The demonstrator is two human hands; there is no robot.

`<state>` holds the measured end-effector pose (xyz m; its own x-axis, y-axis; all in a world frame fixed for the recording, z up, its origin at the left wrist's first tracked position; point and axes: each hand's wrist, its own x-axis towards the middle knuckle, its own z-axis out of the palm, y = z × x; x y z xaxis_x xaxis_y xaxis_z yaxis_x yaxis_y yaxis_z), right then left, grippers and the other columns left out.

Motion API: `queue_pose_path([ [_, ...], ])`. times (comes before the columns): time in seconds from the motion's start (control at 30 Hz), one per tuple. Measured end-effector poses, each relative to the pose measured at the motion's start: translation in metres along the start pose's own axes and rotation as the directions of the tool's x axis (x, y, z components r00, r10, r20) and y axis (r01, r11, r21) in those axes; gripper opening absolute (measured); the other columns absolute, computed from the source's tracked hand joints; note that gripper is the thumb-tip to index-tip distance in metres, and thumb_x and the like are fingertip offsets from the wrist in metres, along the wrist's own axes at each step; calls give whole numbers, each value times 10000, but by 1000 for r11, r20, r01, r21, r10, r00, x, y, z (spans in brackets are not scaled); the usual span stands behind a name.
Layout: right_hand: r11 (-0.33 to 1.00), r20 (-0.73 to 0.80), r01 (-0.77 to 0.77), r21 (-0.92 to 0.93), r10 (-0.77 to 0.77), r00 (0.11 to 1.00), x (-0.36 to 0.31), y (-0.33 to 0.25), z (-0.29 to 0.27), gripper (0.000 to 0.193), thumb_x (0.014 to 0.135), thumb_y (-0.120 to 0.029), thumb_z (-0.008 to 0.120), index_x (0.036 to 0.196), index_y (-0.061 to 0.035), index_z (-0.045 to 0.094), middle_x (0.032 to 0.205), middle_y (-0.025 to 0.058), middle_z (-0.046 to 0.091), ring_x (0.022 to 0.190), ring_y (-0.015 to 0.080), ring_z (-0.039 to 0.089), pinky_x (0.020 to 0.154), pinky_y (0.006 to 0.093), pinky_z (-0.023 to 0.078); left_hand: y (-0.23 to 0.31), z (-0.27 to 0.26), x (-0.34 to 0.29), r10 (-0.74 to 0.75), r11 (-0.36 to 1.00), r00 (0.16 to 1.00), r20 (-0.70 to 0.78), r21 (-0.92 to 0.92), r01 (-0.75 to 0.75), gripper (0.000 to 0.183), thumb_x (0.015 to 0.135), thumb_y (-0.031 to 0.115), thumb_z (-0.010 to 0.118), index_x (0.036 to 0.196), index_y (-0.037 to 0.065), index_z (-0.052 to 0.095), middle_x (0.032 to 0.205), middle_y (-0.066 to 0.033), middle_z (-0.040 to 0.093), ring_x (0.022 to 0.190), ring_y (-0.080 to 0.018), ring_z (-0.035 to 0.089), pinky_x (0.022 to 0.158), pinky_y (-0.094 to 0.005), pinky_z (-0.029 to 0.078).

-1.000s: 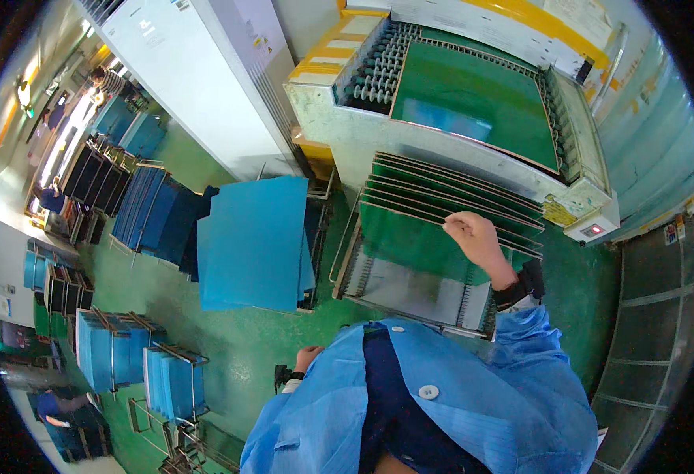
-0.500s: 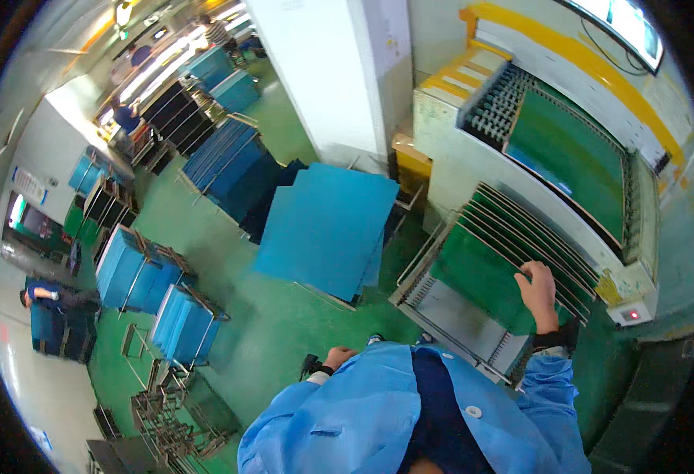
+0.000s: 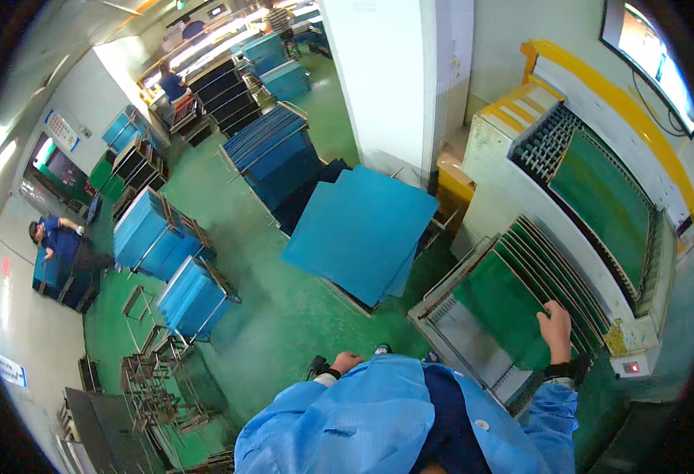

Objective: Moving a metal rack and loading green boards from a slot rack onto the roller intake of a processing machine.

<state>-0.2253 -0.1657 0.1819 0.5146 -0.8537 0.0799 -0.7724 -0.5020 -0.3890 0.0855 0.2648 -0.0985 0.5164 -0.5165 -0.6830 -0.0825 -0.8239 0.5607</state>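
Observation:
At the upper edge of a green panel (image 3: 498,304), my right hand (image 3: 554,330) is closed, fingers bent round the edge. This panel is the nearest of several green panels standing tilted in a rack (image 3: 464,333) with a grey ridged base. The other panels (image 3: 548,257) lean close together behind it, toward the machine. My left hand (image 3: 347,363) hangs low beside my blue jacket, touching no panel; its fingers are mostly hidden. A dark object (image 3: 316,366) shows beside its wrist.
A machine (image 3: 513,182) with a roller bed carrying a green panel (image 3: 603,209) stands behind the rack. Blue sheets (image 3: 362,229) lie stacked ahead. Racks of blue panels (image 3: 197,296) line the left, with empty metal racks (image 3: 165,387) nearer. A person (image 3: 62,241) stands far left.
My view has turned left, so the rack and machine sit farther right. My right hand stays at the green panel's edge. The person far left now has an arm held out.

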Motion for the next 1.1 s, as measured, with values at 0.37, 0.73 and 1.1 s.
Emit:
queue_pose_path([
  [0.37, 986, 129, -51, -161, 72, 989, 13, 28, 17, 286, 637, -186, 650, 790, 32, 545, 829, 222, 562, 802, 379, 540, 681, 425, 420, -9, 4, -1, -2, 1000, 998, -67, -1, 2, 466, 663, 442, 604, 864, 23, 641, 879, -173, 625, 832, -302, 596, 743, -373, 461],
  [0.73, 934, 244, -235, -269, 302, 922, 22, 7, 10, 466, 638, -249, 690, 992, 30, 572, 985, 215, 577, 936, 341, 549, 792, 396, 436, -16, 7, 0, -67, 997, 997, -28, 27, 68, 516, 667, 481, 604, 882, 14, 643, 880, -182, 625, 822, -307, 597, 744, -369, 460],
  [1.1, 931, 189, -264, -250, 315, 930, 19, 6, 10, 458, 643, -236, 684, 1012, 15, 578, 979, 201, 589, 927, 326, 562, 780, 388, 447, 18, -3, -10, -83, 996, 996, -17, 31, 84, 463, 666, 429, 625, 878, 17, 647, 869, -171, 630, 816, -287, 602, 735, -357, 461],
])
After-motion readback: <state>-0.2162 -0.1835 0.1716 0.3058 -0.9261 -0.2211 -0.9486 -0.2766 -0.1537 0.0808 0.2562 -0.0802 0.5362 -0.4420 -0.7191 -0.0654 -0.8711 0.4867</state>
